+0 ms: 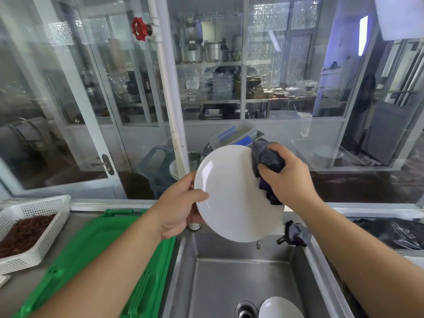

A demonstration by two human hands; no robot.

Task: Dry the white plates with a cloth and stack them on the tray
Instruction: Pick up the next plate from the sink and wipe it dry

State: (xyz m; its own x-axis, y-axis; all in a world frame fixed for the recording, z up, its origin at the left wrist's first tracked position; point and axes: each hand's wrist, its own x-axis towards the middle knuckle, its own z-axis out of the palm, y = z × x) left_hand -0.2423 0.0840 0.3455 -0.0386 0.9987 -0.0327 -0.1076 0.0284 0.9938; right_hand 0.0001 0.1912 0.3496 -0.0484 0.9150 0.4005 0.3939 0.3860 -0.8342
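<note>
— Right, talk me through it, left to right.

— On the counter at my far left sits a white perforated plastic basket [34, 230] of something brown, and next to it the flat green plastic tray [96, 244], where I judge the stack should go. It carries no plate that I can see.

— And your hands?

— My left hand [181, 207] grips the round glossy white plate [231, 193] by its left rim, thumb curled onto the face, fingers hidden behind. The plate is tilted up towards me over the stainless steel sink [229, 278]. My right hand [289, 177] is closed round the bunched dark grey-purple cloth [266, 161], pressing it on the plate's upper right edge.

— So how do you do this well?

— I'd sweep the cloth in arcs across the whole face, turn the plate with the left hand so the rim passes under the cloth, then flip it for the back. The glaze looks slippery, so the left grip should stay firm.

— Anything left?

— A second white plate [281, 308] lies in the sink bottom, beside the drain. It likely comes next.
</note>
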